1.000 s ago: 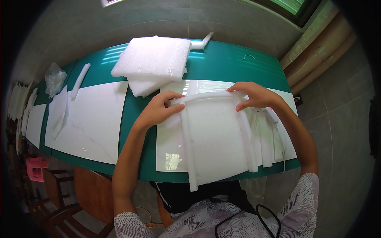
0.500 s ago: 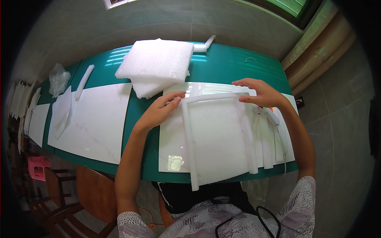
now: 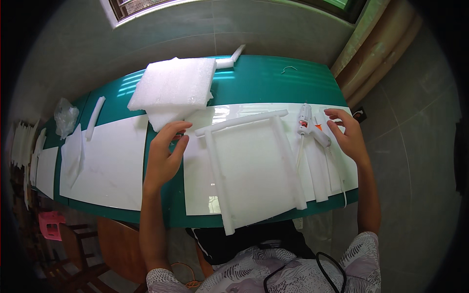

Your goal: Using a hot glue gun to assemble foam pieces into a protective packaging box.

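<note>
A white foam sheet [image 3: 254, 171] lies before me with foam strips along its left, right and far edges. The far strip [image 3: 242, 122] lies slightly slanted, its ends reaching past the left strip [image 3: 220, 185] and the right strip [image 3: 289, 166]. My left hand [image 3: 166, 151] hovers left of the far strip's end, thumb and fingers apart, holding nothing. Off to the right, my right hand [image 3: 346, 134] is open and empty beside a white hot glue gun [image 3: 304, 117]. The gun rests on its side, its cord trailing toward the near edge.
Loose foam strips [image 3: 316, 171] lie under and beside the gun on a glossy white board [image 3: 195, 195]. Thick foam sheets [image 3: 171, 83] are stacked at the back of the green table [image 3: 264, 83]. Another white board [image 3: 112, 166], a clear plastic bag [image 3: 66, 117] and a wooden chair [image 3: 119, 244] are leftward.
Both hands have drawn away from the ends of the far strip, the left one leftward and the right one rightward. The glue gun, partly hidden before, now shows fully.
</note>
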A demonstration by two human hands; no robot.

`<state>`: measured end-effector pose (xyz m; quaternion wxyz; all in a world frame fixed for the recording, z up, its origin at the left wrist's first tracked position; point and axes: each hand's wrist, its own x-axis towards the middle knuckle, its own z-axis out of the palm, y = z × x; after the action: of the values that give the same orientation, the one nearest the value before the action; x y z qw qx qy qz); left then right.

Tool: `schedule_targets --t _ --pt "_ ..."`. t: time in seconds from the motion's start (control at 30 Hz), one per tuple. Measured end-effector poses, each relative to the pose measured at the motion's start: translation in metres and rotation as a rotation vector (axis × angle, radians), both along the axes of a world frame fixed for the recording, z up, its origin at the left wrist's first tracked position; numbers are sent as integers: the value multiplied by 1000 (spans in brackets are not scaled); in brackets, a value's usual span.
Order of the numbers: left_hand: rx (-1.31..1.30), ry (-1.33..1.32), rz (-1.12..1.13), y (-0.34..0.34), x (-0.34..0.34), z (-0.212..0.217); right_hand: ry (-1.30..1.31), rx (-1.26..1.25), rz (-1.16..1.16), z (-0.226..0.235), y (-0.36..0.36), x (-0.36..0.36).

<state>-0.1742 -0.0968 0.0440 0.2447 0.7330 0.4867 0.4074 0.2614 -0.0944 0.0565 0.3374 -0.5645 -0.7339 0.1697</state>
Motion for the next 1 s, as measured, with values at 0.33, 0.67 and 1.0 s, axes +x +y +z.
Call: schedule_targets --t 0.33,0.67,1.0 --pt "-57 -236 218 -82 -7 -12 -60 96 -175 -17 -65 9" --pt "28 -295 447 -190 33 -38 -169 -23 -254 -45 -143 -16" --pt "301 167 -214 -207 151 -37 -403 -30 -237 -54 -143 -28"
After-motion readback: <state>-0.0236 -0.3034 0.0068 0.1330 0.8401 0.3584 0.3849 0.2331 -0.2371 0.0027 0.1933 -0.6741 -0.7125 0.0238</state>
